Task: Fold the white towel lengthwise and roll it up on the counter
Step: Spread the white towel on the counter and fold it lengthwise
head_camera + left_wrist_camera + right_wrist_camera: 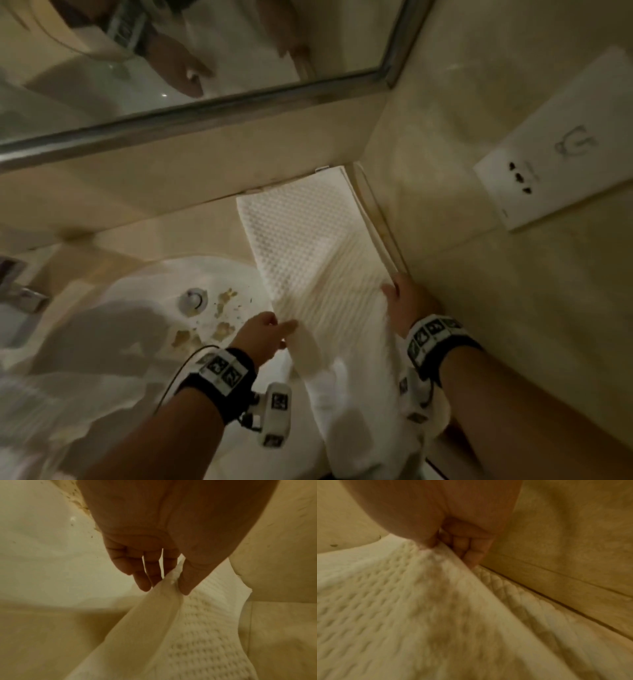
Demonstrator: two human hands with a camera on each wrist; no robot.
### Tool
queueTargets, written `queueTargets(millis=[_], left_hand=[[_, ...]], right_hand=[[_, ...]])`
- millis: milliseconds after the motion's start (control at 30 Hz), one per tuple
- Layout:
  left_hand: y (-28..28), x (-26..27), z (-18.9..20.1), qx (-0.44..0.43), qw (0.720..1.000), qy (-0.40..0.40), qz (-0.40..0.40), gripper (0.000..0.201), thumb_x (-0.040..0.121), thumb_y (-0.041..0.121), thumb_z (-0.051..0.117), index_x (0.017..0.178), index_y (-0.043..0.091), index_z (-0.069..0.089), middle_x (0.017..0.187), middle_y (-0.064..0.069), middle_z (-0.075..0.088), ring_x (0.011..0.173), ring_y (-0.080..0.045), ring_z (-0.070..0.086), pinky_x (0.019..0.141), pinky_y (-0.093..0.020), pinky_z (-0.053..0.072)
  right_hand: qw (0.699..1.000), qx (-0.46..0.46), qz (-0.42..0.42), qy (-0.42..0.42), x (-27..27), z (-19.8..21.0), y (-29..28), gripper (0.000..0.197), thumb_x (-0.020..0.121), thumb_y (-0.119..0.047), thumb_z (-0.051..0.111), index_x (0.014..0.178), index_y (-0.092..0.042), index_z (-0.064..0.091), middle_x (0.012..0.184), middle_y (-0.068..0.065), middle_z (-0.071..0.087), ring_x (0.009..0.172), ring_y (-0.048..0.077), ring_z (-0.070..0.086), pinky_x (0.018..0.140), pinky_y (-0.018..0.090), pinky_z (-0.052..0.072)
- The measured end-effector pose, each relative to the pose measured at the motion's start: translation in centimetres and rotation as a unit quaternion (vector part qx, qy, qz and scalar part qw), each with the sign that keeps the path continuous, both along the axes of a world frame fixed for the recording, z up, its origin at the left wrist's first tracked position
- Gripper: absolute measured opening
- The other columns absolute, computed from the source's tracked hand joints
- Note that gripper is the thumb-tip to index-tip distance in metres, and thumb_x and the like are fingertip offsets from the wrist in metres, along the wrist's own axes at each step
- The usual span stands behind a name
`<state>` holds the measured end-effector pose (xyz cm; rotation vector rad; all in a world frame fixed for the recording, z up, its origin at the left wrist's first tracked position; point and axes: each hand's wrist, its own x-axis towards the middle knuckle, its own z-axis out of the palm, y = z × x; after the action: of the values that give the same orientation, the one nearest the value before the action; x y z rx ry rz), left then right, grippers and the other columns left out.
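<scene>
The white waffle-weave towel point(301, 246) lies as a long strip on the beige counter point(191, 236), reaching from the back wall toward me, its near end hanging over the front edge. My left hand point(274, 330) pinches the towel's left edge point(171, 577) between thumb and fingers. My right hand point(399, 296) grips the right edge beside the side wall; in the right wrist view its fingers point(471, 550) curl under the towel point(402, 601) with the thumb on top. Both views of the cloth are motion-blurred.
A white sink basin point(144, 308) with a drain point(193, 299) and brown debris sits left of the towel. A faucet point(20, 291) stands at far left. A mirror point(171, 68) hangs on the back wall. A socket plate point(565, 144) is on the right wall.
</scene>
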<state>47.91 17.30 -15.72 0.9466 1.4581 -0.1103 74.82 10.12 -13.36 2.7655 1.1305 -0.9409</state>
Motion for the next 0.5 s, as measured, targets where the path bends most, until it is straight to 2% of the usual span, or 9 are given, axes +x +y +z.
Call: queueTargets(millis=[67,100,167,267,333,433,500], left_hand=[[-0.1,0.6,0.6,-0.002,0.999,-0.024,0.044,0.037,0.092,0.035,0.073,0.100,0.001,0.062,0.105,-0.011,0.074,0.087,-0.022,0.072,0.070,-0.034,0.051],[-0.2,0.9,1.0,-0.001,0.998,-0.031,0.050,0.036,0.092,0.036,0.074,0.094,0.003,0.058,0.101,-0.010,0.075,0.081,-0.020,0.072,0.069,-0.033,0.051],[-0.4,1.6,1.7,0.012,1.000,-0.022,0.017,0.040,0.091,0.042,0.073,0.092,0.005,0.057,0.095,-0.009,0.075,0.075,-0.018,0.072,0.068,-0.033,0.053],[-0.8,2.2,1.7,0.029,0.999,-0.004,-0.022,0.041,0.092,0.046,0.070,0.097,0.006,0.063,0.097,-0.008,0.073,0.086,-0.022,0.072,0.078,-0.037,0.056],[-1.3,2.2,1.3,0.023,0.999,-0.007,-0.028,0.038,0.092,0.044,0.071,0.097,0.006,0.066,0.096,-0.008,0.072,0.085,-0.022,0.069,0.081,-0.039,0.057],[-1.7,1.8,0.7,0.050,0.998,0.011,-0.034,0.038,0.090,0.044,0.073,0.080,0.009,0.064,0.084,-0.007,0.068,0.078,-0.023,0.065,0.082,-0.044,0.058],[-1.5,1.3,0.3,0.079,0.995,0.030,-0.045,0.041,0.089,0.050,0.070,0.086,0.009,0.068,0.089,-0.009,0.071,0.084,-0.028,0.066,0.087,-0.048,0.058]], right_hand=[[0.997,0.046,-0.013,-0.053,0.3,0.8,0.4,0.039,0.105,-0.043,0.033,0.118,-0.016,0.057,0.119,0.014,0.064,0.107,0.034,0.061,0.092,0.039,0.047],[0.996,0.052,-0.023,-0.065,0.6,1.0,0.4,0.039,0.106,-0.042,0.032,0.115,-0.013,0.057,0.117,0.016,0.064,0.106,0.034,0.061,0.090,0.040,0.047],[0.997,0.030,-0.037,-0.066,1.0,0.8,0.3,0.039,0.106,-0.041,0.034,0.115,-0.010,0.055,0.118,0.017,0.063,0.106,0.034,0.061,0.089,0.040,0.048],[0.998,-0.021,-0.028,-0.056,0.6,0.2,0.3,0.040,0.103,-0.039,0.043,0.132,-0.013,0.051,0.132,0.014,0.057,0.118,0.034,0.057,0.097,0.044,0.049],[0.996,-0.034,-0.008,-0.083,-0.3,0.0,0.0,0.048,0.100,-0.040,0.048,0.141,-0.015,0.044,0.140,0.013,0.048,0.125,0.034,0.052,0.101,0.044,0.047],[0.993,-0.023,0.023,-0.115,-1.3,-0.4,-1.0,0.058,0.097,-0.041,0.053,0.144,-0.013,0.035,0.143,0.014,0.039,0.129,0.032,0.045,0.106,0.041,0.041],[0.993,-0.032,0.011,-0.112,-1.4,-0.9,-1.4,0.062,0.095,-0.045,0.055,0.143,-0.013,0.034,0.143,0.015,0.039,0.130,0.033,0.044,0.107,0.041,0.041]])
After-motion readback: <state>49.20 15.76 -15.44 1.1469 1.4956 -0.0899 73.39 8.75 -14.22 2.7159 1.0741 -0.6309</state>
